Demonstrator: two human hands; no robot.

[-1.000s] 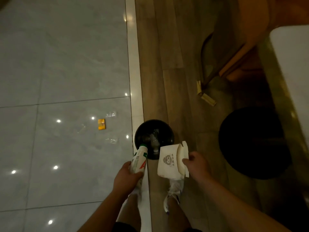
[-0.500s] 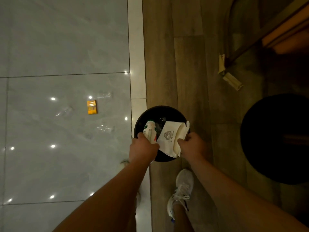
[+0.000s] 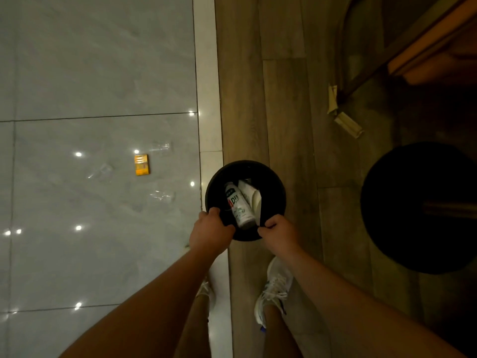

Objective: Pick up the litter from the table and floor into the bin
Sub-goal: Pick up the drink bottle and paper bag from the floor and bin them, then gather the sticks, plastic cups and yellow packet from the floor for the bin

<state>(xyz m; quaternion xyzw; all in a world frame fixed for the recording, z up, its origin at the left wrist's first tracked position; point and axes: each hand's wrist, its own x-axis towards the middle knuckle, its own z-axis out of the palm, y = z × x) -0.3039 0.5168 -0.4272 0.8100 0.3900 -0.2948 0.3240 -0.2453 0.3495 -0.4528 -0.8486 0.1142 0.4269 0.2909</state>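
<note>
I have both hands curled on the near rim of the bin [image 3: 280, 192], left hand [image 3: 210, 232] and right hand [image 3: 277, 235] gripping it to steady it, bottle [image 3: 238, 202] and paper box [image 3: 251, 196] inside, yellow packet [image 3: 141, 165] lying left of it.

We saw a glossy grey tiled floor [image 3: 90, 73] at left, a pale stone strip [image 3: 206, 73] beside it, wood-look planks [image 3: 284, 99] at right, a round dark table base [image 3: 418, 208] near right, a curved chair leg [image 3: 343, 47] far right, white sneakers [image 3: 275, 288] near.
</note>
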